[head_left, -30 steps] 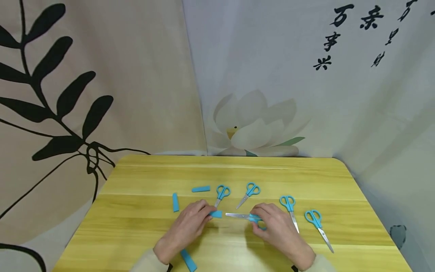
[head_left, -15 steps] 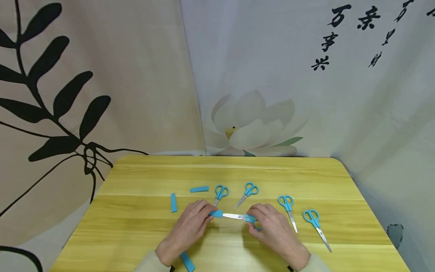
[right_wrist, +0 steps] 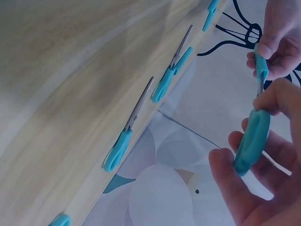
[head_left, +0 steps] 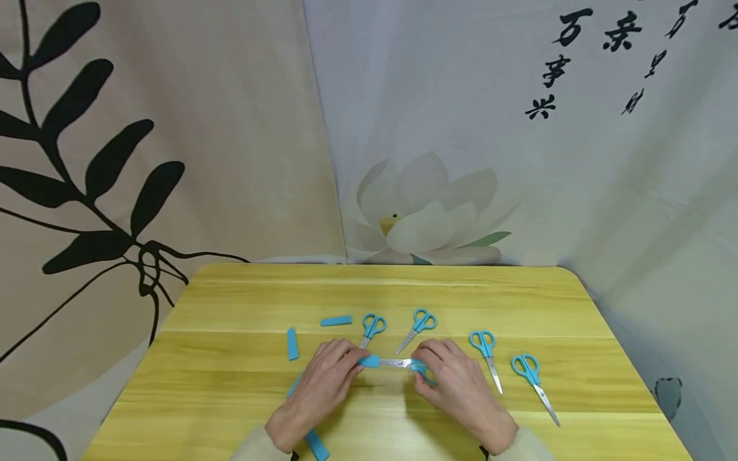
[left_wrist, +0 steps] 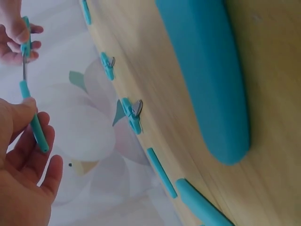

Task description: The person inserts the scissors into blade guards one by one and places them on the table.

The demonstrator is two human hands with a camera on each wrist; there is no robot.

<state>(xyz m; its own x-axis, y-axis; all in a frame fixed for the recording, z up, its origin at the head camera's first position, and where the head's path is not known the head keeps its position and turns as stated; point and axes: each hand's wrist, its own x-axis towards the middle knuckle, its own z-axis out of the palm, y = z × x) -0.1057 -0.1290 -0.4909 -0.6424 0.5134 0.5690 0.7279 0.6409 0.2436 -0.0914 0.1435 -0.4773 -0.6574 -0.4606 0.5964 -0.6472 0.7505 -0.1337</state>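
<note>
Going L to R, I place everything rel. to the held scissors (head_left: pixel 412 364). Well L of them on the bench (head_left: pixel 242 314), a loose blue cover (head_left: pixel 293 344) lies front to back. L and nearer me, another cover (head_left: pixel 317 445) shows past the wrist, plus a blue sliver (head_left: pixel 292 389) I can't ID. L and beyond, a crosswise cover (head_left: pixel 336 321).

Just L of the held scissors: left hand (head_left: pixel 328 381), thumb & fingers pinching the held cover (head_left: pixel 371 362). Key bit: cover & blades sit end to end, long axes approx. in one line running L-R, clear of the bench. Tip's out of sight, prob. inside the cover; how deep, can't tell. Left hand's nearer the cover, right hand nearer the handle.

Beyond the held scissors, two loose pairs, the back-left scissors (head_left: pixel 373 325) & back-right scissors (head_left: pixel 423 319).

At their R end: right hand (head_left: pixel 458 381), thumb & fingers pinching the handle. Farther R, the near-right scissors (head_left: pixel 484 346), then the far-right scissors (head_left: pixel 527 369), blades twd me.
</note>
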